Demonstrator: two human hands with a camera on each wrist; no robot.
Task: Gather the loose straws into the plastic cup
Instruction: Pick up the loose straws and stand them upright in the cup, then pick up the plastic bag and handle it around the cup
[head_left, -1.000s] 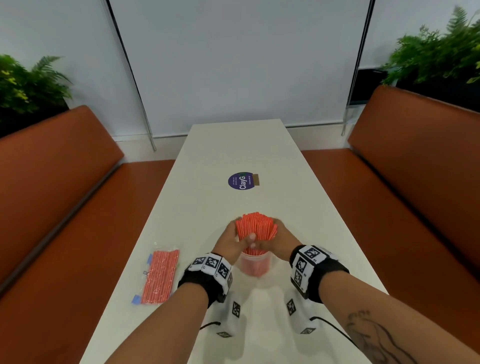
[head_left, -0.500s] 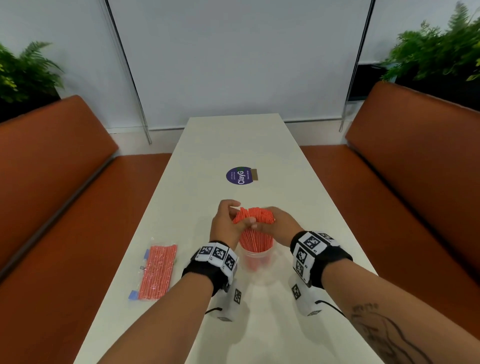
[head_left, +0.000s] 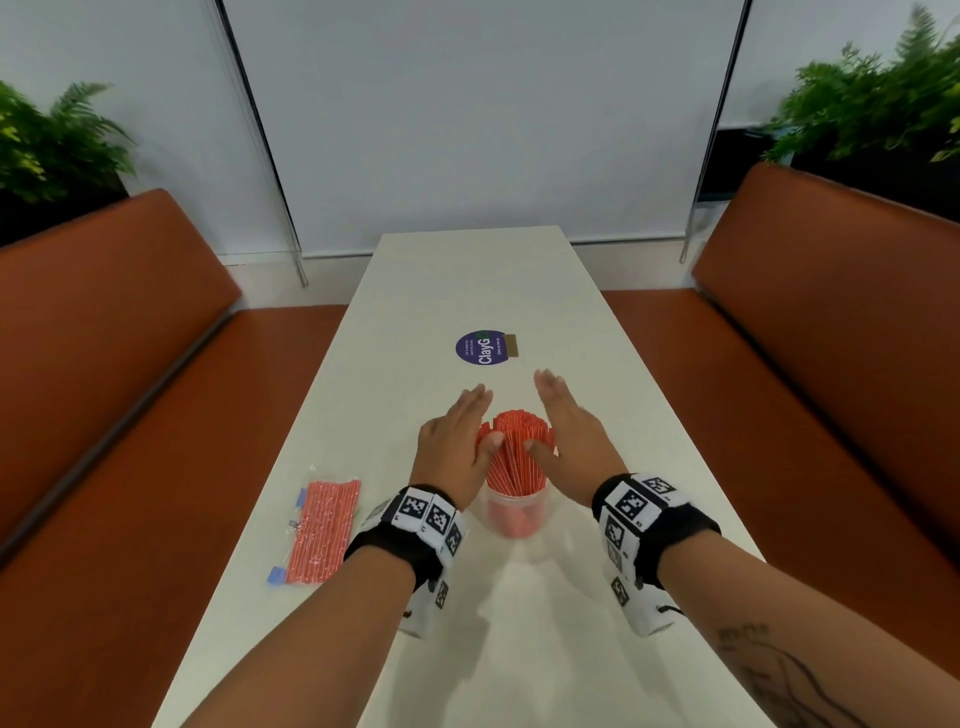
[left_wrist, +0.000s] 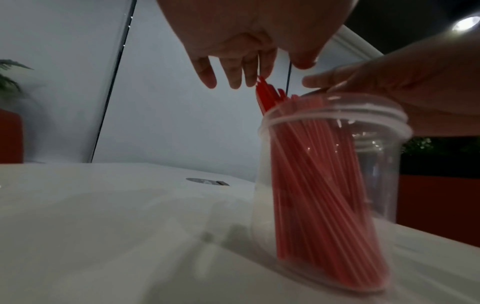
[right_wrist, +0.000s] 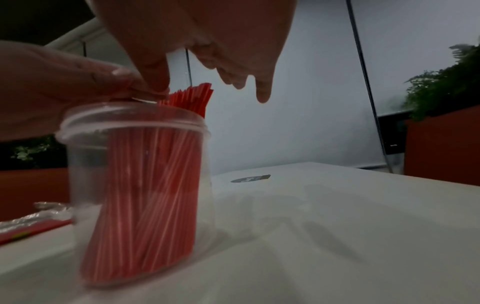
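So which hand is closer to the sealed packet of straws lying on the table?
Left. The left hand is beside the cup, on the side where the packet lies. The right hand is on the cup's far side.

Straws (head_left: 514, 457) in cup (head_left: 514, 512); packet (head_left: 322, 530) left of cup.

Both forearms reach forward side by side over the near half of the long white table (head_left: 519, 649), each wrist wrapped in a black band with square markers. The left hand (head_left: 457, 441) and right hand (head_left: 566, 436) are flat, fingers straight and pointing away, palms turned toward each other, thumbs angled inward.
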